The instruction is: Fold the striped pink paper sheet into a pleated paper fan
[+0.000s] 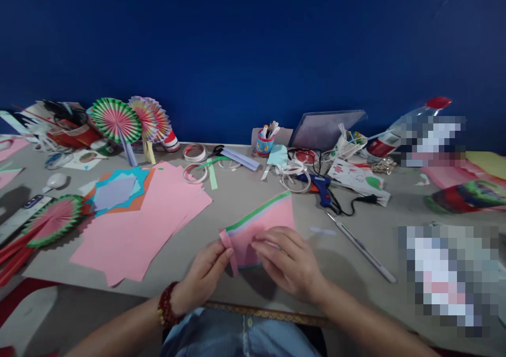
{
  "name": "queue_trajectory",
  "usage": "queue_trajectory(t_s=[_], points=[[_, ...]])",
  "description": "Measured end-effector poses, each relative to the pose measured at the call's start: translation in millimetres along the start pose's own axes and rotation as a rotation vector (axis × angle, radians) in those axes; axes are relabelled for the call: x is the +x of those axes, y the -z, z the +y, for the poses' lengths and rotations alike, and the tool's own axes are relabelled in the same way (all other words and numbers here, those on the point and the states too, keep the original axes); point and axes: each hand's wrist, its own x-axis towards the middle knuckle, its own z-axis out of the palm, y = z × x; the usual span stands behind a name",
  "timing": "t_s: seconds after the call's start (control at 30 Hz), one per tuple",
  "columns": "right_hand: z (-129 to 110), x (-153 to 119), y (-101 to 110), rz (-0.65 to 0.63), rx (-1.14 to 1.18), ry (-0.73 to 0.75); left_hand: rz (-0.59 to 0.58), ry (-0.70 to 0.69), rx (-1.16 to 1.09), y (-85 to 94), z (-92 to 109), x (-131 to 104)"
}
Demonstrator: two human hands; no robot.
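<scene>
A pink sheet of paper [276, 214] with a green and pale lilac band along its far edge is held up in front of me, tilted over the table. Its left end is folded into a narrow strip, pinched between the thumb and fingers of my left hand [207, 267]. My right hand [292, 262] is in front of the sheet's middle, its fingers drawn together towards the thumb. Whatever lies between those fingertips, if anything, is hidden. A beaded bracelet [169, 304] circles my left wrist.
Pink sheets [158, 225] lie to the left, beside a round pleated fan [55, 220]. More fans [116, 119] stand behind. A blue glue gun [322, 188] and a craft knife [363, 249] lie to the right. Tape rolls [195, 152] and a pen cup [264, 143] line the back.
</scene>
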Motion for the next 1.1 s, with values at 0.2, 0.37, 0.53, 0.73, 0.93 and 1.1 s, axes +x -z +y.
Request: queue_trajectory(t_s=[0.2, 0.37, 0.53, 0.73, 0.93, 1.1], points=[[11.8, 1.2, 17.8, 0.16, -0.002, -0.094, 0.246, -0.654, 0.386, 55.3, 21.0, 33.3], [17.5, -4.5, 25.8, 0.098, -0.028, -0.042, -0.053, -0.717, 0.659, 31.5, 13.9, 33.1], [15.9, -18.9, 9.3, -0.17, -0.109, 0.05, -0.245, -0.629, 0.742, -9.4, -12.6, 30.5], [22.0, -26.5, -10.7, -0.302, -0.104, -0.001, -0.304, -0.622, 0.765, -16.9, -26.2, 33.7], [27.2, -30.7, -18.7, -0.321, -0.125, 0.001, -0.308, -0.595, 0.718, -13.6, -32.5, 34.7], [33.7, -36.7, -14.5, -0.376, -0.168, -0.045, -0.322, -0.523, 0.693, 7.4, -37.8, 29.9]])
